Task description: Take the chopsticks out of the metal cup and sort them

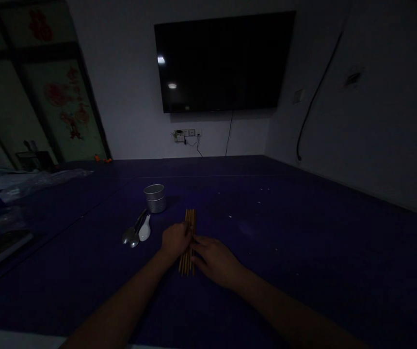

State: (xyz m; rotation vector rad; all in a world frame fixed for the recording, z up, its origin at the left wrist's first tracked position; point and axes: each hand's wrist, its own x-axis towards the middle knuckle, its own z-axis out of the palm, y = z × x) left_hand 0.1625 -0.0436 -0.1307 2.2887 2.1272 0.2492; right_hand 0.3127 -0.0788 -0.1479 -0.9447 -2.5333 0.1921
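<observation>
As they lie bundled, the chopsticks [190, 218] run straight away.

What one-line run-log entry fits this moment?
left hand: on chopstick bundle | right hand: against bundle | bundle: flat on blue table | spoons, metal cup: to its left

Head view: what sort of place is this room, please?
Probably a dim dining or living room indoors: a wall-mounted television, a large blue-covered table, and chopsticks, spoons and a metal cup laid on it.
</observation>
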